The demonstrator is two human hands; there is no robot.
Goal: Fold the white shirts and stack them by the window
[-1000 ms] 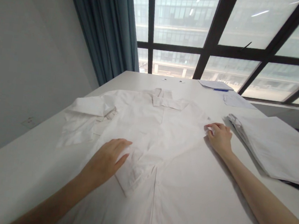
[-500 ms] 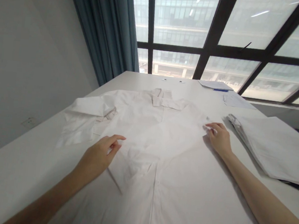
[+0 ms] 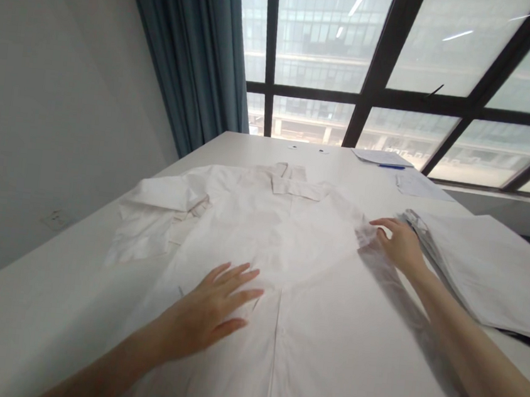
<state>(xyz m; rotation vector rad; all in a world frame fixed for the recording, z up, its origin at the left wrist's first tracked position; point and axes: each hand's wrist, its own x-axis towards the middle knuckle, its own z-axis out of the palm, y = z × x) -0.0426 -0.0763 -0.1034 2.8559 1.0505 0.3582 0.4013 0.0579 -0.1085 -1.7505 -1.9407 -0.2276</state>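
The white garment (image 3: 316, 248) lay lengthwise ahead, beneath the widespread left hand (image 3: 208, 311). The right hand (image 3: 398, 243) curled at its edge, grip unclear.

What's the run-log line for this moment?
left hand: spread open over shirt | right hand: at shirt's edge, hold unclear | shirt: laid out on table, collar at far end | white cloth: right of shirt
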